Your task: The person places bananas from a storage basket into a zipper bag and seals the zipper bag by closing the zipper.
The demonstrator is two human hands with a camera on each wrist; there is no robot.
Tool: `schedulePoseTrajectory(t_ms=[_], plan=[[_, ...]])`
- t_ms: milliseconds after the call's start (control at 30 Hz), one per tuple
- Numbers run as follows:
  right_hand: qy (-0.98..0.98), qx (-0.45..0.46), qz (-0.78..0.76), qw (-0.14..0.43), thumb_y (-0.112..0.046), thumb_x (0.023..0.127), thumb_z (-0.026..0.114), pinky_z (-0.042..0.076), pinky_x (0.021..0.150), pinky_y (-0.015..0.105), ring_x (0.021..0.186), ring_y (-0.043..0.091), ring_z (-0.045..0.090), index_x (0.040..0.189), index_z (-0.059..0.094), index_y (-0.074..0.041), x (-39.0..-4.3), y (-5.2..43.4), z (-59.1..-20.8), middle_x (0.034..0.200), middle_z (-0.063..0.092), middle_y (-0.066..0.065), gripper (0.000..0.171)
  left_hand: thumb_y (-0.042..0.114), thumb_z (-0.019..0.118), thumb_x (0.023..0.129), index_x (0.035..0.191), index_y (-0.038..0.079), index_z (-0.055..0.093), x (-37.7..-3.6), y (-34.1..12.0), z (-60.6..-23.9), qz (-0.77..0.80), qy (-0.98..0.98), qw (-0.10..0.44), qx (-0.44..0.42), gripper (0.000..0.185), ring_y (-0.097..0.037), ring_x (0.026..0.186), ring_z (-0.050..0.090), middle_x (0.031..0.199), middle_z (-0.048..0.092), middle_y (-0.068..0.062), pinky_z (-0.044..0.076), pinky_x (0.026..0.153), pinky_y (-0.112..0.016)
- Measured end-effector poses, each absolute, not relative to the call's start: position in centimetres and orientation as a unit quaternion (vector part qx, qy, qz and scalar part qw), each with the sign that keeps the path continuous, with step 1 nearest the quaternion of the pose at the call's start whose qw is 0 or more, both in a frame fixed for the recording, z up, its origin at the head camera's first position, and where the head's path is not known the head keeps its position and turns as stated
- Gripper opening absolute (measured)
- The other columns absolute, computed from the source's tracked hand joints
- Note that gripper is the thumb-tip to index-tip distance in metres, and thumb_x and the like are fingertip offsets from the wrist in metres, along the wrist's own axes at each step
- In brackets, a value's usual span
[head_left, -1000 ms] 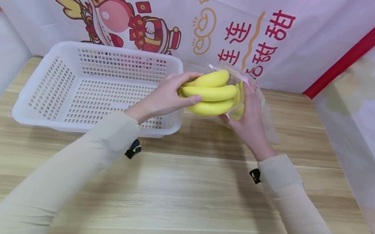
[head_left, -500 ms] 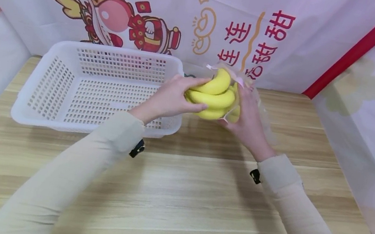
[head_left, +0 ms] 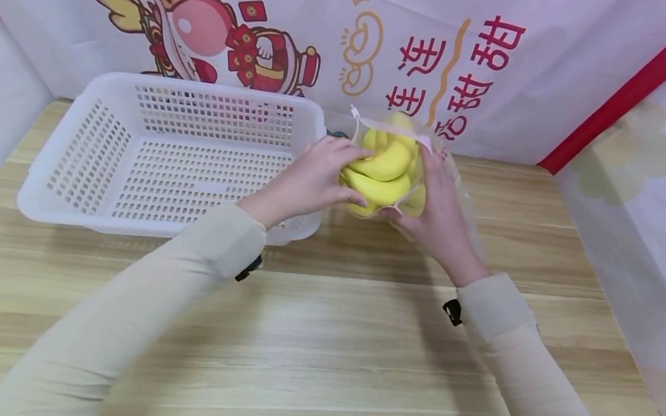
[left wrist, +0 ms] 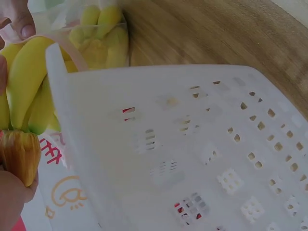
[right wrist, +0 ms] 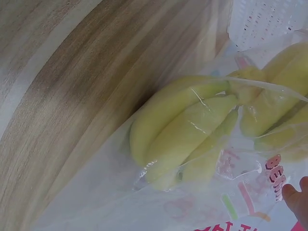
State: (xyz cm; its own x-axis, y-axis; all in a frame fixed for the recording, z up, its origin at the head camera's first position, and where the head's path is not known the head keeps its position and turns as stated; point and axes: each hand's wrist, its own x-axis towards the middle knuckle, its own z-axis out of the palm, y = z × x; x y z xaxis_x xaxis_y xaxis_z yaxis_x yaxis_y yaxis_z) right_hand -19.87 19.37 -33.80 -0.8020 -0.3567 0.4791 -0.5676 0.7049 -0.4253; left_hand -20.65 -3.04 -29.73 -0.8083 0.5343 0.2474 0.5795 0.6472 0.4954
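Observation:
My left hand (head_left: 311, 178) grips a bunch of yellow bananas (head_left: 386, 165) by its brown stem (left wrist: 20, 155). The bunch is at the mouth of a clear plastic bag (right wrist: 86, 204), its tips partly behind the bag's pinkish edge. On the other side, my right hand (head_left: 444, 213) holds that edge between thumb and fingers, spreading the mouth. A second banana bunch (right wrist: 185, 127) lies inside the bag, seen through the plastic in the right wrist view. How the fingertips behind the bananas lie is hidden.
A white perforated plastic basket (head_left: 123, 224) stands left of the bag, its right end close to my left hand. Beneath is a wood-grain table (head_left: 305, 367). A printed white cloth (head_left: 311, 26) hangs right behind the basket and bag.
My left hand has moved slightly right and turned, bringing the banana bunch from lying sideways before the bag into its mouth. My right hand has stayed nearly still at the bag's edge.

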Motion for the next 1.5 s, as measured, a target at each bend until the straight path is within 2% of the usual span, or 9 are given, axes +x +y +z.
schedulePoseTrajectory(t_ms=[133,267,400,533,733,867,1067,1267,1500], plan=[[-0.905,0.255,0.287,0.186,-0.022,0.070,0.085,0.015,0.123,0.045,0.146,0.035,0.021,0.149,0.019,0.003,-19.9,19.3,-33.8,0.156,0.025,0.021,0.106,0.034,0.083,0.069,0.127,0.003,0.058,-20.7,-3.2,-29.9,-0.312,-0.903,0.053,-0.290,0.070,-0.031,0.121,0.045,0.132,0.052,-0.017,0.038,0.106,-0.043],[-0.904,0.253,0.290,0.186,-0.022,0.070,0.085,0.014,0.123,0.045,0.146,0.035,0.020,0.149,0.019,0.003,-19.8,19.3,-33.9,0.156,0.023,0.021,0.107,0.041,0.082,0.070,0.123,0.013,0.061,-20.7,-3.5,-30.1,-0.324,-0.913,0.026,-0.246,0.064,-0.028,0.121,0.042,0.133,0.047,-0.014,0.041,0.104,-0.043],[-0.906,0.248,0.292,0.180,-0.022,0.070,0.085,0.014,0.123,0.045,0.147,0.034,0.019,0.150,0.018,0.002,-19.8,19.2,-33.8,0.157,0.023,0.020,0.106,0.042,0.077,0.076,0.129,0.019,0.057,-21.0,-3.8,-30.1,-0.348,-0.913,-0.029,-0.212,0.061,-0.023,0.120,0.042,0.134,0.045,-0.012,0.042,0.103,-0.043],[-0.911,0.239,0.289,0.169,-0.023,0.071,0.084,0.014,0.123,0.046,0.147,0.034,0.018,0.150,0.017,0.000,-19.8,19.1,-33.7,0.157,0.022,0.019,0.107,0.031,0.072,0.083,0.136,0.016,0.051,-21.5,-3.9,-29.9,-0.395,-0.896,-0.061,-0.195,0.059,-0.025,0.116,0.044,0.135,0.044,-0.015,0.045,0.100,-0.041],[-0.916,0.236,0.285,0.156,-0.021,0.070,0.085,0.013,0.122,0.049,0.147,0.037,0.017,0.150,0.018,0.002,-19.7,19.0,-33.6,0.157,0.022,0.022,0.107,0.022,0.073,0.083,0.133,0.007,0.048,-21.8,-3.9,-29.5,-0.461,-0.875,-0.051,-0.136,0.058,-0.027,0.113,0.054,0.132,0.050,-0.016,0.051,0.096,-0.036],[-0.917,0.236,0.281,0.157,-0.021,0.071,0.084,0.015,0.122,0.048,0.146,0.037,0.021,0.149,0.018,0.003,-19.6,18.8,-33.5,0.156,0.024,0.023,0.105,0.025,0.071,0.085,0.130,0.007,0.049,-21.7,-3.7,-29.7,-0.455,-0.880,-0.056,-0.127,0.053,-0.027,0.109,0.059,0.128,0.056,-0.015,0.053,0.091,-0.035],[-0.917,0.231,0.285,0.153,-0.022,0.070,0.085,0.016,0.122,0.048,0.145,0.037,0.021,0.150,0.017,0.002,-19.6,18.7,-33.4,0.155,0.024,0.023,0.107,0.021,0.068,0.088,0.131,0.010,0.046,-21.6,-3.3,-29.8,-0.512,-0.849,-0.087,-0.097,0.050,-0.026,0.098,0.062,0.125,0.056,-0.015,0.058,0.077,-0.031],[-0.917,0.241,0.276,0.159,-0.024,0.067,0.086,0.016,0.122,0.046,0.145,0.037,0.022,0.150,0.018,0.003,-19.7,18.6,-33.4,0.156,0.024,0.023,0.110,0.020,0.067,0.089,0.130,0.009,0.050,-21.6,-2.7,-29.9,-0.528,-0.843,-0.063,-0.083,0.046,-0.019,0.091,0.059,0.119,0.059,-0.014,0.056,0.080,-0.029],[-0.915,0.243,0.273,0.170,-0.018,0.069,0.086,0.016,0.122,0.047,0.145,0.037,0.022,0.149,0.017,0.004,-19.9,18.3,-33.4,0.155,0.025,0.023,0.107,0.017,0.065,0.090,0.130,0.009,0.050,-21.6,-1.7,-30.1,-0.566,-0.820,-0.053,-0.063,0.044,-0.019,0.099,0.058,0.125,0.057,-0.014,0.056,0.085,-0.029]])
